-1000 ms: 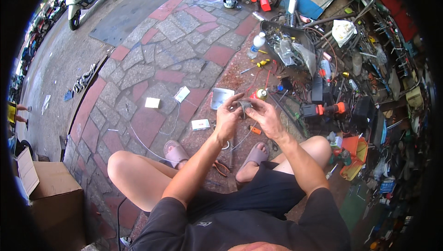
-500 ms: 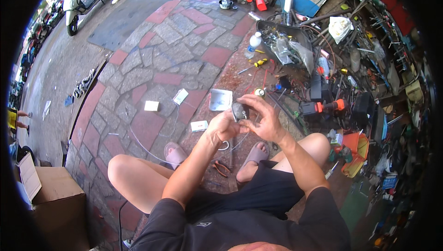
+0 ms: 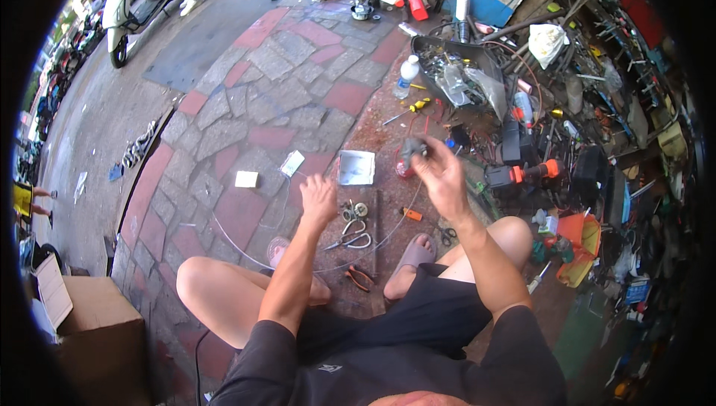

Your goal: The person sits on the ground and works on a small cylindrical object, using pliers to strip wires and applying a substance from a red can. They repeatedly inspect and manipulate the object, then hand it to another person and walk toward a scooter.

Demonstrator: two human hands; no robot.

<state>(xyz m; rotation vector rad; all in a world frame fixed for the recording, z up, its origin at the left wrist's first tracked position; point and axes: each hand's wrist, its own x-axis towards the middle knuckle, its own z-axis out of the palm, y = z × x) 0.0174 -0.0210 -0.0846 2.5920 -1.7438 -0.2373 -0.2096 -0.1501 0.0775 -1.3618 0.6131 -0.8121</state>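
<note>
My right hand (image 3: 441,178) holds a dark grey rounded part (image 3: 412,149) in its fingertips, above a red can (image 3: 404,168). To the left, my left hand (image 3: 319,199) reaches down with bent fingers; whatever lies under them is hidden. Between the hands stands an open white box (image 3: 357,167). Nearer me lie a pair of scissors (image 3: 349,240), a small round metal piece (image 3: 359,210), pliers with orange handles (image 3: 359,278) and a small orange block (image 3: 412,214). A thin white cable (image 3: 239,245) curves over the ground beside a white rectangular piece (image 3: 292,163).
A pale small box (image 3: 247,179) sits on the paving. Ahead right are a water bottle (image 3: 406,78), a yellow-handled screwdriver (image 3: 409,110) and a black tray (image 3: 426,48) of parts. An orange-and-black power tool (image 3: 531,172) lies right. A cardboard box (image 3: 97,305) stands left.
My hands have come apart. The right one has carried the dark part right and away from me; the left has moved left to where a small white box lay. Scissors between them now show.
</note>
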